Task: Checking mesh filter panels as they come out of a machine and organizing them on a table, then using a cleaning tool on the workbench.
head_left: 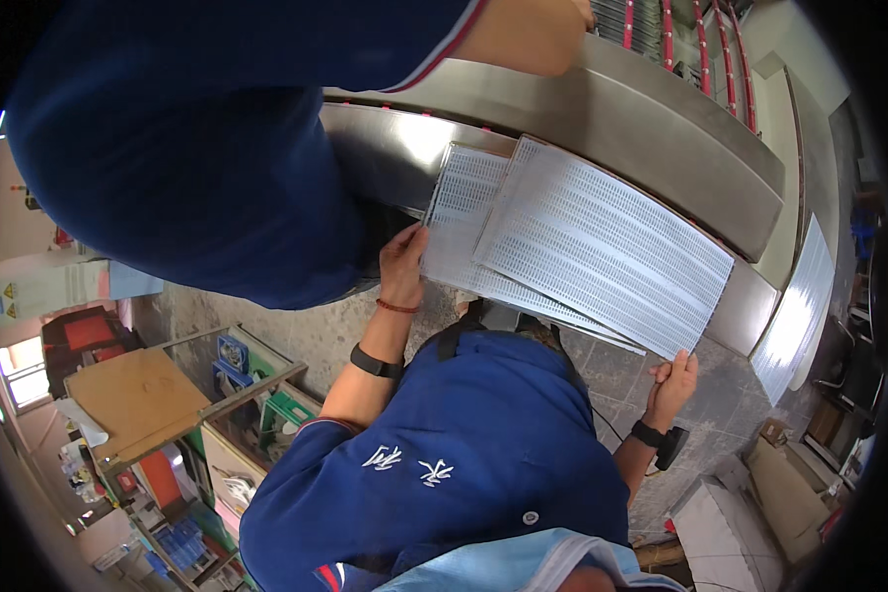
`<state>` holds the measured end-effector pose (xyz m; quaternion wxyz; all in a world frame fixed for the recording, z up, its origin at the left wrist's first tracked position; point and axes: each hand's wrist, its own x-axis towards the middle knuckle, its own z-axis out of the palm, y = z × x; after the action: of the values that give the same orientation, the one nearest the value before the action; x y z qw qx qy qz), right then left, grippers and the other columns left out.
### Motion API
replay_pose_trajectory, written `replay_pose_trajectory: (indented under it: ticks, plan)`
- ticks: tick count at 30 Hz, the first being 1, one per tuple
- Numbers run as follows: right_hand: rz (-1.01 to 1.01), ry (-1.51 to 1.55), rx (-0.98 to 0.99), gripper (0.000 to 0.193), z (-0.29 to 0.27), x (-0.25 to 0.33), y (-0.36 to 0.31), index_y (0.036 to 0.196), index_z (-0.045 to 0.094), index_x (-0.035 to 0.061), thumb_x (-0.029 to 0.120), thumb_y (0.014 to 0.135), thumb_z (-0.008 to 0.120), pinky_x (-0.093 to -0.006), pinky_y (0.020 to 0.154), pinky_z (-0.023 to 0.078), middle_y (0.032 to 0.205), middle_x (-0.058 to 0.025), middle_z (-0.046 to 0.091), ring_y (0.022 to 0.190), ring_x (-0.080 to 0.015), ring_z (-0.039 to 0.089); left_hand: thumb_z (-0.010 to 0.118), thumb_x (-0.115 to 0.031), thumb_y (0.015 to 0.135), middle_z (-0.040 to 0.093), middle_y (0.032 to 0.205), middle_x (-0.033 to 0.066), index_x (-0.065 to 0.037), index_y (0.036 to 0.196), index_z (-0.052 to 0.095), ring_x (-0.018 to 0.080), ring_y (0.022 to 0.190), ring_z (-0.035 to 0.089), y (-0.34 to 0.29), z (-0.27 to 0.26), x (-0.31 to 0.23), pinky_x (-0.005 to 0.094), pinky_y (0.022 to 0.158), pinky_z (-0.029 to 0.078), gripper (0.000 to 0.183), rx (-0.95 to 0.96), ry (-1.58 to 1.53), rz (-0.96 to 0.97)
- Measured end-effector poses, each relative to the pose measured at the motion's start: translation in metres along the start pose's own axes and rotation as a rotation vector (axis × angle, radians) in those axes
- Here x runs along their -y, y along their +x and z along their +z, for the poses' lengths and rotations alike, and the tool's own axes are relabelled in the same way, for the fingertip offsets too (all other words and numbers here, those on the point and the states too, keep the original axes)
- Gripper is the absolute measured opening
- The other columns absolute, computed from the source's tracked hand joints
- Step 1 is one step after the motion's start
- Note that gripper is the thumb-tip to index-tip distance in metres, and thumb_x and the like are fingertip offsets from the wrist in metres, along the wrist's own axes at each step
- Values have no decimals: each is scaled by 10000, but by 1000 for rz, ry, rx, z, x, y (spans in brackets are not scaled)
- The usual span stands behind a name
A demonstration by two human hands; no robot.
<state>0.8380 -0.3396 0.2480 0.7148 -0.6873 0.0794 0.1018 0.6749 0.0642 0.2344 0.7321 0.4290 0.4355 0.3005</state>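
Note:
Two thin, pale silvery rectangular sheets with rows of small dark marks lie overlapped and fanned apart in front of me. The upper sheet [611, 242] covers much of the lower sheet [454, 222], whose left end shows. My left hand [401, 266] has its fingers closed on the left edge of the lower sheet. At the near right corner of the upper sheet, my right hand [673, 385] pinches the edge between thumb and fingers. Under the sheets' far side runs a metal ledge [745, 301]. Whether the marks are holes or print, I cannot tell.
Another person in a dark blue shirt [197, 168] stands close at the left, one arm [523, 35] reaching over the metal machine [661, 128]. A similar pale panel [794, 316] leans at the right. Behind on the left is a cluttered shelf rack [256, 390]; cartons [725, 538] lie lower right.

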Motion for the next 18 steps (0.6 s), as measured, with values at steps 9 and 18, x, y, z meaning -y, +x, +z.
replay_pose_trajectory:
  ticks: [9,18]
  plan:
    - [13,-281,-149,197,-30,-15,-10,885,505,52,249,888,519,-201,460,423,603,12,475,471,-72,461,491,-179,889,607,1001,80,57,1058,569,174,910,570,9,0,4,300,826,438,301,371,1124,668]
    - [-18,-205,-97,193,-10,3,-13,944,596,-19,151,874,537,-208,477,428,657,-8,568,549,-52,510,524,-136,885,598,1002,85,56,1090,539,146,876,563,-1,35,19,260,773,439,282,243,212,-37]
